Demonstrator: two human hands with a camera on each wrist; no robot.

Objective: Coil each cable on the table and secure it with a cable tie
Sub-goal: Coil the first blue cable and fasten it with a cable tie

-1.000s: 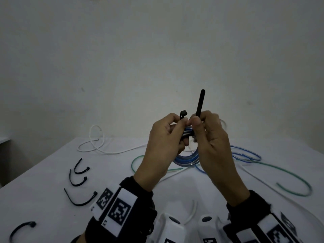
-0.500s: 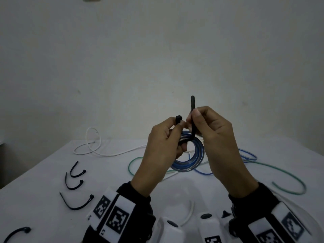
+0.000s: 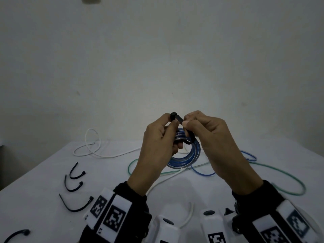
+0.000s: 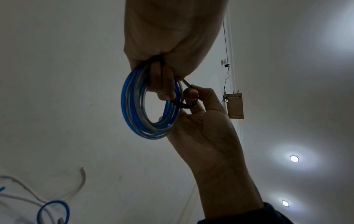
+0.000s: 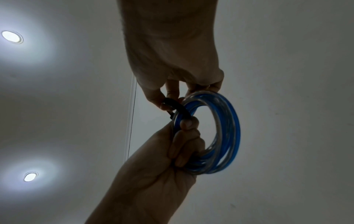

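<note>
I hold a coiled blue cable (image 3: 186, 156) in the air above the table. My left hand (image 3: 171, 122) grips the coil, with fingers curled through its ring (image 4: 162, 86), and its thumb and forefinger pinch the square head of a black cable tie (image 3: 174, 115). The tie's strap loops under the coil's strands (image 5: 182, 111). My right hand (image 3: 186, 121) pinches the strap's other end right next to the head. The coil (image 5: 229, 130) hangs below both hands. Whether the tail is inside the head is hidden by the fingers.
Several spare black ties (image 3: 77, 173) lie on the white table (image 3: 43, 199) at the left. A loose white cable (image 3: 91, 149) lies at the back left. A green cable (image 3: 284, 183) and a loose blue cable (image 3: 249, 157) lie at the right. The wall stands close behind.
The tie's tail stood upright above my right fingers; it is now bent over to the head at my left fingertips. Both hands hold the coil in about the same place.
</note>
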